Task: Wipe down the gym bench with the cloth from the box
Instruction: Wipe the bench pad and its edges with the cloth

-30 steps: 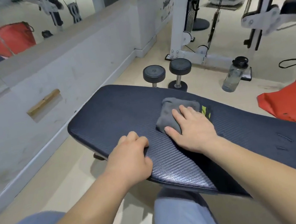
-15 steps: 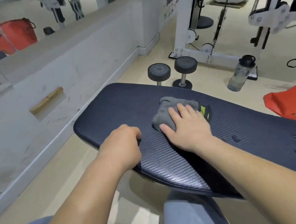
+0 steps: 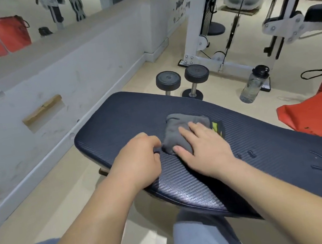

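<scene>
On the gym bench (image 3: 117, 120), the right hand (image 3: 206, 148) pressed flat on the grey cloth (image 3: 178, 131), the left hand (image 3: 139, 163) rested clenched and apparently empty just beside it, and droplets (image 3: 252, 153) farther right suggested the wiping was only partly done.

Open bench pad (image 3: 118, 124) beyond and right of the cloth (image 3: 175, 132); left hand (image 3: 139, 163) just beside its left edge

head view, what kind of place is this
Most likely a gym. A padded bench fills the foreground, two dumbbells stand on end on the floor behind it, and a white cable machine with pulleys stands further back.
</scene>
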A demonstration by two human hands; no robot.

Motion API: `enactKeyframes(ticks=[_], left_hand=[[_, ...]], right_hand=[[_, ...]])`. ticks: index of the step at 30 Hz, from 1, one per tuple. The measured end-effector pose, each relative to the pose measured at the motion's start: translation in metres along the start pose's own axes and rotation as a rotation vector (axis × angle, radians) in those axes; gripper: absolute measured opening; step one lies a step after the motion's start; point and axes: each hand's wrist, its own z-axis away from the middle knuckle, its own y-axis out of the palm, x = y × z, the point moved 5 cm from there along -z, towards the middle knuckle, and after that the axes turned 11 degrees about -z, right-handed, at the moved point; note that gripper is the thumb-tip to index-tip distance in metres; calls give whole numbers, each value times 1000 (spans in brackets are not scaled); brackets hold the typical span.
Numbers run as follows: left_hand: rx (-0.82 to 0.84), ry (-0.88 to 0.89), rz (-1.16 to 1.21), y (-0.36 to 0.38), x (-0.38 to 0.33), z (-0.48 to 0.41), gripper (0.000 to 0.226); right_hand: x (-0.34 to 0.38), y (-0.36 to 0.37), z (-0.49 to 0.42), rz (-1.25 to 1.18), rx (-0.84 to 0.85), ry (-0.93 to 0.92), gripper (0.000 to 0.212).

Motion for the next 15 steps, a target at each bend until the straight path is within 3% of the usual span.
enactKeyframes(ticks=[2,4,8,13,15], left_hand=[[-29,2,10,-1,-6,0,24],[-50,33,39,0,-19,2,25],[-20,153,102,15,-59,5,24],[-49,205,117,30,-94,1,31],[-51,205,119,34,-103,0,30]], right_hand=[[4,10,19,-1,16,-10,96],[7,14,54,-31,31,-150,84],[-42,-1,85,-10,119,-284,76],[-108,-26,50,-30,-52,130,100],[-103,-20,51,-39,-72,185,100]])
